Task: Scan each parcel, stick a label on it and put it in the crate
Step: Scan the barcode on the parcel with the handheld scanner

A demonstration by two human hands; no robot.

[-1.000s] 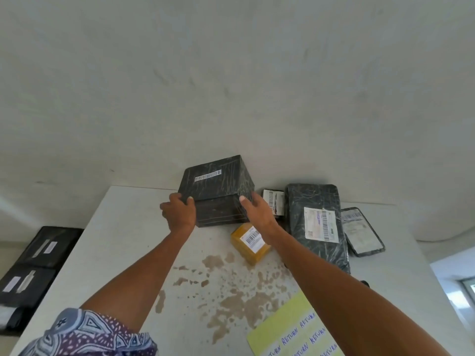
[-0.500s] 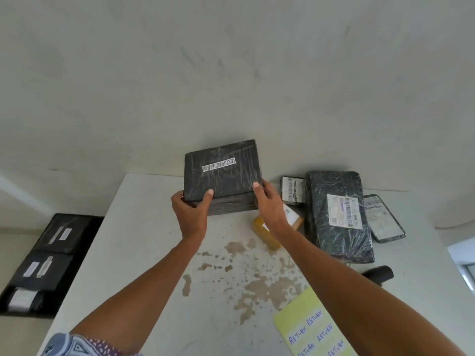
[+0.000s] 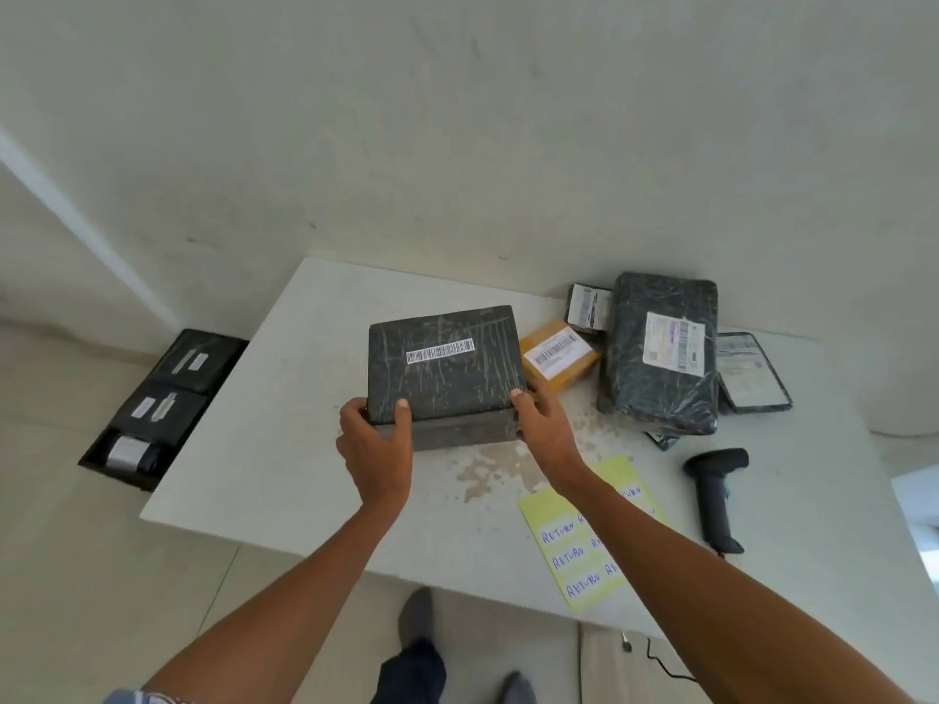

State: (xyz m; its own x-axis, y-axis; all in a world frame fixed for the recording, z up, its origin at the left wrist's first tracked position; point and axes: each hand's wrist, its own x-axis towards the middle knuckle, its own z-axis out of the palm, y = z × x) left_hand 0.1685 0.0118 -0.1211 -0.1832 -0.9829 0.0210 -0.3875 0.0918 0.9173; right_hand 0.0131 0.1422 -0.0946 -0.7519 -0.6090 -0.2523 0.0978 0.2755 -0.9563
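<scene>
Black parcel (image 3: 444,363): compared with half a second ago it sits closer to you, drawn back from the far edge to over the middle of the table (image 3: 284,449). The yellow parcel (image 3: 559,355), then half covered by your right hand, now shows whole.

Grip: you hold it at its two near corners. Your left hand (image 3: 373,449) curls round the near-left corner with the thumb on the top face. Your right hand (image 3: 546,429) clasps the near-right corner with the thumb on the top edge. The parcel lies just beyond both hands, between them. Whether its base touches the table, you cannot tell.

Orientation: the long axis runs left to right, the right end slightly farther away. The top face is up, and the barcode strip (image 3: 440,350) lies along that axis.

Right of your right forearm: a yellow label sheet (image 3: 584,541), partly under the arm, then the scanner (image 3: 714,495) lying flat. Farther right is a large black parcel (image 3: 660,358). On the floor at far left is the crate (image 3: 162,403), with dark parcels in it.
</scene>
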